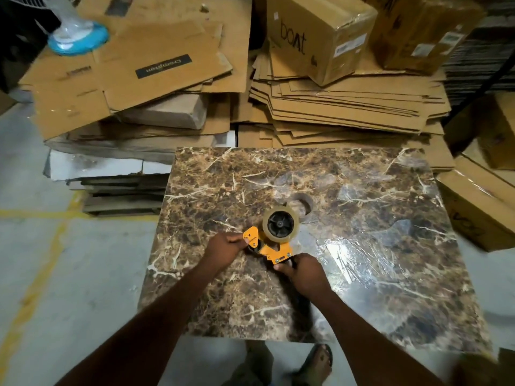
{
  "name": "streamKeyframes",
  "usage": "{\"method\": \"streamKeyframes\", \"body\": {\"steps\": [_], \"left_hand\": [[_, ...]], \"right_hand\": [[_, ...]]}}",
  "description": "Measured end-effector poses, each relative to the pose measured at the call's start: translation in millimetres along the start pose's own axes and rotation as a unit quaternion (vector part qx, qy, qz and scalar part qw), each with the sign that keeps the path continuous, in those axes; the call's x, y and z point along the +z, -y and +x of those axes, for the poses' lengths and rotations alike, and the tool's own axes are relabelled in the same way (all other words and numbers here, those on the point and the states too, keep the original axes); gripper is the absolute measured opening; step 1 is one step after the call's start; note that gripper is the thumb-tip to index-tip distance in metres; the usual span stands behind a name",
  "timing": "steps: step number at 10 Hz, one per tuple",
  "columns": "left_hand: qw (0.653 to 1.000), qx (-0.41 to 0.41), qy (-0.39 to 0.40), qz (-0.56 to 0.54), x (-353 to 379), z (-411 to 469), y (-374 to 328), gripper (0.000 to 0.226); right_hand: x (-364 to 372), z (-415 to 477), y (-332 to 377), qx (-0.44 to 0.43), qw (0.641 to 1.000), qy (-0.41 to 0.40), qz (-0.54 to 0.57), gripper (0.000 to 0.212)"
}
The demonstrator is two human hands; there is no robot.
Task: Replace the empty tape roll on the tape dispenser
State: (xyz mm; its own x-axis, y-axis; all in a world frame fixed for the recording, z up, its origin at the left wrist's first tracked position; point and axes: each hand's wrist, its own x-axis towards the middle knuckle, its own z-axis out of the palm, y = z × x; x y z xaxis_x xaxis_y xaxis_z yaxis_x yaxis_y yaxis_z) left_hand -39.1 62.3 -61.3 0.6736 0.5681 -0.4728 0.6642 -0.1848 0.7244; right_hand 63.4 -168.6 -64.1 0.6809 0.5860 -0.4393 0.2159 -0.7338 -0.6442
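An orange tape dispenser point(271, 247) lies on the marbled brown table point(362, 246) near its front middle. A clear tape roll point(281, 225) sits on the dispenser's black hub. Just behind it lies a bare brown cardboard core point(303, 203) flat on the table. My left hand point(224, 250) pinches the dispenser's orange front plate at its left end. My right hand point(302, 270) is closed around the dispenser's black handle at the lower right; the handle is mostly hidden by the fingers.
Stacks of flattened cardboard point(342, 107) lie behind the table, with a sealed box marked "boat" point(315, 34) on top. More boxes point(479, 207) stand at the right. A blue-based clear object point(76, 37) rests on the cardboard at the far left. Grey floor with yellow lines point(41, 246) is on the left.
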Motion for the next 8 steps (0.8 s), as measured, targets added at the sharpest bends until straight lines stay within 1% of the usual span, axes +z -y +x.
{"method": "streamKeyframes", "body": {"steps": [1, 2, 3, 4, 5, 6, 7, 8], "left_hand": [[0.999, 0.016, -0.016, -0.031, 1, -7, 7, 0.018], [0.998, 0.030, -0.036, -0.044, 1, -17, 13, 0.016], [0.998, 0.041, -0.045, -0.033, 0, -27, 19, 0.012], [0.998, 0.038, -0.045, -0.016, 1, -31, 23, 0.016], [0.999, 0.013, -0.045, -0.001, 3, -26, 23, 0.031], [0.999, -0.010, -0.029, 0.016, 1, -21, 19, 0.018], [0.999, -0.024, -0.009, 0.038, -5, -21, 12, 0.017], [0.993, -0.030, 0.029, 0.109, -10, -21, -2, 0.034]], "right_hand": [[5, -1, -2, -0.003, 1.000, -0.004, -0.028, 0.056], [10, -3, -4, -0.003, 0.999, 0.010, -0.051, 0.054], [13, -7, -5, -0.018, 0.998, 0.020, -0.060, 0.052], [13, -9, -5, -0.028, 0.998, 0.020, -0.061, 0.054], [12, -7, -4, -0.029, 0.997, 0.022, -0.065, 0.057], [8, -3, 0, -0.011, 0.998, 0.033, -0.055, 0.058], [5, -2, 0, -0.005, 0.997, 0.053, -0.051, 0.057], [-1, -3, 3, 0.011, 0.995, 0.056, -0.087, 0.059]]}}
